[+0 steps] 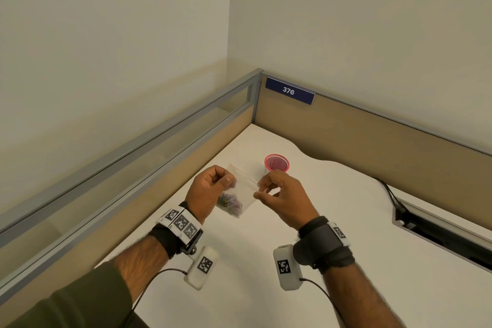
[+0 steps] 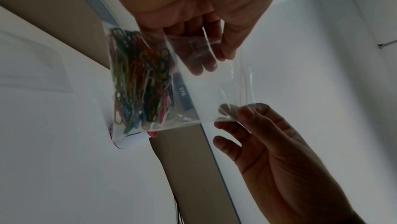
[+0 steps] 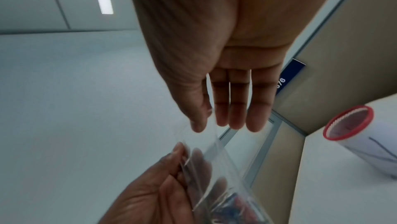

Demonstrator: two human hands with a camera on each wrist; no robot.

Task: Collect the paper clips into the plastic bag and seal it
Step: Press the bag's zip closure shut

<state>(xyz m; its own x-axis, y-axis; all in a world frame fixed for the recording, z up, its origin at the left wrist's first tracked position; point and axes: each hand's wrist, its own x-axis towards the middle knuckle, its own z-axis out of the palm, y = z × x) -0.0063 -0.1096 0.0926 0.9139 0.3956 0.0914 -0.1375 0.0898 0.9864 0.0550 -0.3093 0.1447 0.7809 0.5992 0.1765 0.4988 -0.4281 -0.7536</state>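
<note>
A person stands at a white desk (image 1: 266,261) set in the corner of a tan cubicle. Both hands are raised above the desktop, holding a small clear plastic bag (image 1: 243,189) between them by its top strip.

The left hand (image 1: 210,189) has its fingers curled in, thumb pinching one end of the bag's top edge. The right hand (image 1: 282,194) pinches the opposite end between thumb and forefinger; its other fingers are loosely spread and hold nothing. From the left wrist view, the right hand's thumb tip (image 2: 247,113) presses on the bag's corner.

A heap of coloured paper clips (image 1: 230,202) sits in the bottom of the bag, in green, yellow, red, blue and white. The bag hangs in the air, clear of the desk. Whether its top strip is pressed closed cannot be told.

Just beyond the hands, a white paper cup (image 1: 277,162) with a red rim stands on the desk; thin dark lines are drawn on its side.

On the partition at the far corner is a dark blue sign (image 1: 289,90) with the white number "376".

Each wrist wears a black strap carrying white blocks printed with black-and-white square code patterns. A black cable (image 1: 391,194) runs into a slot in the desk at the right.
</note>
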